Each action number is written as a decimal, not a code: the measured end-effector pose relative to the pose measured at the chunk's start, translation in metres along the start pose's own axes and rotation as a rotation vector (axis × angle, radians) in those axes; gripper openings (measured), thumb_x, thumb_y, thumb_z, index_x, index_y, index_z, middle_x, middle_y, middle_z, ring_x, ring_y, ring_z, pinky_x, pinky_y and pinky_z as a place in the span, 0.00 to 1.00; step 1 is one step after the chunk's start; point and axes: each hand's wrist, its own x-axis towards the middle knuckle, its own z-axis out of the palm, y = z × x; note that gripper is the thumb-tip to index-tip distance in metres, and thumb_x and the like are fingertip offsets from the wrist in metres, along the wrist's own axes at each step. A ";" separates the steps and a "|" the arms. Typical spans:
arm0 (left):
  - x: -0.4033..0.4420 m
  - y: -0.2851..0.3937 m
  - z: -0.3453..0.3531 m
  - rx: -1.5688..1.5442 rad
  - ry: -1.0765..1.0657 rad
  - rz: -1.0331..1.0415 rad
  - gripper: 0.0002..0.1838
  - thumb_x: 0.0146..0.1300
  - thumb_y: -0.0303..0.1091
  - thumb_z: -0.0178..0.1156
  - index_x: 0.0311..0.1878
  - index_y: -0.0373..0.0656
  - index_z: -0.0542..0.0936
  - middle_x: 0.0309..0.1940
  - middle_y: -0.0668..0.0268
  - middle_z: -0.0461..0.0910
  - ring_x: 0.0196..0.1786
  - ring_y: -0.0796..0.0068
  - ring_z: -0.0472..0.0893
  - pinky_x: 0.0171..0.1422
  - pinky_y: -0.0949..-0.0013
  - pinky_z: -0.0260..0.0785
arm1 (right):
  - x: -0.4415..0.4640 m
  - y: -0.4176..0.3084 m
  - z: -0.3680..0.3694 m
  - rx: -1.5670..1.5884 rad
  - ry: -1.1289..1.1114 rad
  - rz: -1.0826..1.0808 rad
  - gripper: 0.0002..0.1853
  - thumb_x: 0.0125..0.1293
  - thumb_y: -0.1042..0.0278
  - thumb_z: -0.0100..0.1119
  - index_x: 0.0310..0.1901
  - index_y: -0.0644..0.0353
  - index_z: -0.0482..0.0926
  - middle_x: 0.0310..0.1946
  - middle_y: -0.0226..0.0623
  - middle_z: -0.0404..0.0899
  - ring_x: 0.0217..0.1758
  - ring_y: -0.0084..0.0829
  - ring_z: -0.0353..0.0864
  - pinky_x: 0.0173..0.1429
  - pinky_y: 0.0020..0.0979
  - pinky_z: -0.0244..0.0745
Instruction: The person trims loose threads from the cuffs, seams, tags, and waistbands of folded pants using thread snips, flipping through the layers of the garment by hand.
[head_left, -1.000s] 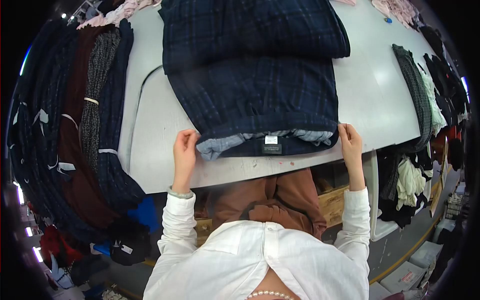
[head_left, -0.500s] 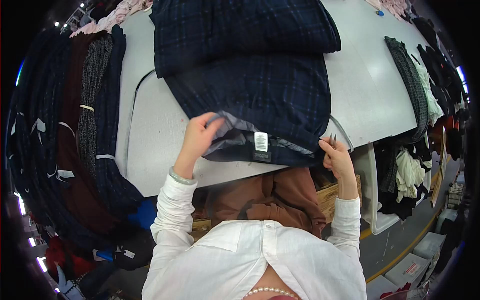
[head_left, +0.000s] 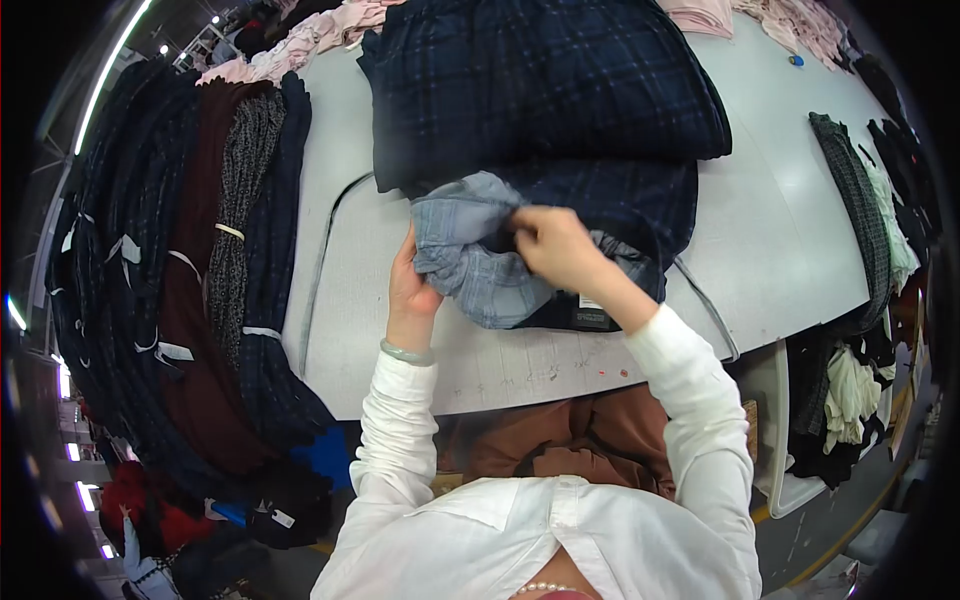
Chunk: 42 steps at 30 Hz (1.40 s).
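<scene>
A navy plaid garment (head_left: 560, 90) lies folded on the table, its waist end towards me. Its pale grey-blue inner side (head_left: 480, 290) is turned out in a bunched fold. My left hand (head_left: 412, 285) grips this fold from the left, the fingers partly hidden behind the cloth. My right hand (head_left: 555, 245) reaches over the opening with curled fingers, at the dark gap beside the turned-out cloth. The small pointed thread snips seen in it earlier are hidden now. A dark brand label (head_left: 590, 319) and part of a white care label show below my right wrist.
Bundles of tied dark garments (head_left: 190, 270) hang over the table's left side. Grey checked trousers (head_left: 850, 210) hang at the right edge, above a white bin (head_left: 775, 440) of clothes. Pink cloth (head_left: 330, 35) lies at the back. A thin grey strip (head_left: 710, 310) lies beside the garment.
My right hand has moved left from the waistband's right corner to the opening. My left hand has turned out more of the pale inner side. The view has shifted.
</scene>
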 end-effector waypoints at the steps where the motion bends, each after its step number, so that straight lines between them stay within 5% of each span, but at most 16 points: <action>1: -0.003 0.002 -0.002 -0.042 -0.037 -0.002 0.23 0.78 0.44 0.43 0.64 0.37 0.71 0.62 0.56 0.74 0.64 0.60 0.75 0.70 0.55 0.68 | 0.008 0.002 -0.005 0.091 -0.033 0.070 0.15 0.59 0.74 0.57 0.48 0.68 0.81 0.34 0.44 0.85 0.33 0.30 0.84 0.40 0.33 0.77; 3: -0.005 0.007 -0.003 -0.046 -0.034 0.017 0.23 0.78 0.44 0.42 0.64 0.36 0.71 0.62 0.55 0.74 0.64 0.59 0.75 0.70 0.54 0.67 | 0.018 0.000 -0.009 0.540 -0.080 0.049 0.19 0.57 0.72 0.61 0.51 0.73 0.78 0.35 0.41 0.84 0.37 0.28 0.82 0.43 0.33 0.76; 7: -0.003 0.011 -0.007 -0.091 -0.140 -0.047 0.23 0.78 0.43 0.41 0.64 0.36 0.71 0.61 0.54 0.75 0.63 0.58 0.75 0.70 0.54 0.67 | 0.013 -0.003 0.017 0.083 -0.246 0.078 0.27 0.49 0.62 0.74 0.47 0.74 0.78 0.38 0.48 0.84 0.43 0.40 0.84 0.50 0.38 0.76; 11: -0.004 0.010 -0.001 -0.042 -0.100 0.005 0.22 0.78 0.42 0.41 0.64 0.35 0.71 0.59 0.54 0.77 0.63 0.59 0.76 0.70 0.55 0.68 | 0.024 -0.014 0.008 -0.101 0.086 0.172 0.29 0.44 0.58 0.77 0.41 0.72 0.79 0.37 0.53 0.83 0.46 0.50 0.83 0.53 0.40 0.75; 14: -0.001 0.012 -0.015 -0.036 -0.113 -0.005 0.22 0.78 0.41 0.42 0.64 0.35 0.71 0.60 0.54 0.76 0.63 0.60 0.76 0.70 0.55 0.69 | 0.027 0.005 0.029 -0.169 0.182 0.043 0.26 0.49 0.59 0.75 0.43 0.71 0.79 0.38 0.50 0.84 0.37 0.43 0.83 0.41 0.36 0.77; 17: 0.001 0.022 -0.017 0.077 0.044 0.058 0.21 0.78 0.40 0.43 0.65 0.35 0.70 0.61 0.55 0.75 0.63 0.61 0.76 0.69 0.56 0.69 | 0.033 0.005 0.004 0.539 -0.489 0.398 0.22 0.57 0.62 0.70 0.47 0.70 0.78 0.42 0.44 0.84 0.22 0.27 0.76 0.24 0.27 0.68; 22: 0.016 0.054 0.000 0.579 0.201 0.404 0.19 0.76 0.36 0.49 0.65 0.38 0.70 0.59 0.59 0.76 0.58 0.67 0.78 0.66 0.65 0.68 | 0.048 -0.008 -0.058 1.302 0.075 0.251 0.19 0.65 0.64 0.64 0.55 0.65 0.79 0.46 0.41 0.84 0.17 0.17 0.67 0.18 0.20 0.54; 24: 0.013 0.044 0.008 0.999 0.343 0.708 0.17 0.75 0.33 0.51 0.63 0.38 0.71 0.57 0.60 0.77 0.58 0.70 0.77 0.64 0.68 0.67 | 0.050 0.035 -0.063 0.222 0.356 -0.001 0.27 0.62 0.54 0.67 0.54 0.69 0.78 0.48 0.44 0.84 0.32 0.33 0.84 0.35 0.33 0.77; 25: 0.008 0.035 0.016 1.208 0.419 0.860 0.16 0.74 0.32 0.52 0.62 0.38 0.72 0.57 0.61 0.77 0.57 0.71 0.77 0.64 0.69 0.67 | 0.038 0.037 -0.070 -0.090 0.331 0.007 0.29 0.59 0.51 0.68 0.52 0.70 0.79 0.45 0.46 0.84 0.36 0.38 0.85 0.41 0.36 0.78; 28: -0.002 -0.008 0.047 1.201 0.029 0.513 0.10 0.71 0.29 0.55 0.52 0.37 0.79 0.45 0.62 0.83 0.50 0.74 0.81 0.55 0.70 0.71 | 0.014 0.035 -0.076 -0.545 -0.212 0.338 0.33 0.53 0.45 0.71 0.46 0.71 0.79 0.35 0.50 0.84 0.40 0.47 0.85 0.46 0.43 0.78; 29: -0.001 -0.025 0.058 1.228 -0.034 0.309 0.09 0.70 0.30 0.56 0.47 0.37 0.80 0.40 0.63 0.84 0.46 0.75 0.82 0.52 0.71 0.73 | 0.008 0.054 -0.066 -0.537 -0.229 0.332 0.24 0.59 0.52 0.67 0.43 0.68 0.79 0.28 0.42 0.84 0.37 0.39 0.85 0.40 0.37 0.78; 33: 0.031 -0.086 0.046 1.571 -0.070 0.141 0.12 0.69 0.33 0.58 0.47 0.33 0.81 0.38 0.61 0.85 0.43 0.73 0.83 0.49 0.70 0.74 | -0.012 0.030 -0.090 1.218 0.213 0.611 0.10 0.69 0.65 0.60 0.45 0.62 0.79 0.32 0.28 0.82 0.31 0.19 0.82 0.28 0.20 0.73; 37: 0.073 -0.137 0.043 0.984 -0.061 0.104 0.11 0.68 0.32 0.58 0.48 0.36 0.82 0.41 0.63 0.84 0.45 0.74 0.82 0.50 0.73 0.73 | -0.039 0.007 -0.088 1.229 0.218 0.479 0.19 0.67 0.68 0.62 0.55 0.67 0.73 0.40 0.33 0.82 0.34 0.20 0.82 0.33 0.21 0.77; 38: 0.102 -0.141 0.025 1.023 -0.177 -0.126 0.15 0.66 0.36 0.60 0.52 0.38 0.79 0.46 0.59 0.82 0.48 0.64 0.82 0.52 0.66 0.73 | -0.047 0.011 -0.088 1.225 0.166 0.457 0.22 0.66 0.69 0.63 0.59 0.68 0.69 0.42 0.35 0.81 0.38 0.21 0.83 0.38 0.22 0.79; 40: 0.116 -0.149 0.031 1.066 -0.368 -0.120 0.15 0.65 0.36 0.61 0.51 0.38 0.79 0.46 0.60 0.83 0.48 0.65 0.82 0.52 0.66 0.73 | -0.062 -0.029 -0.094 1.106 0.348 0.635 0.30 0.64 0.74 0.64 0.65 0.72 0.61 0.51 0.41 0.79 0.50 0.29 0.81 0.51 0.29 0.79; 42: 0.120 -0.152 0.037 1.115 -0.491 -0.087 0.14 0.65 0.36 0.61 0.50 0.39 0.79 0.46 0.61 0.83 0.47 0.66 0.82 0.53 0.66 0.73 | -0.072 -0.020 -0.103 1.156 0.253 0.495 0.24 0.65 0.76 0.62 0.61 0.69 0.68 0.50 0.39 0.80 0.48 0.25 0.82 0.50 0.27 0.79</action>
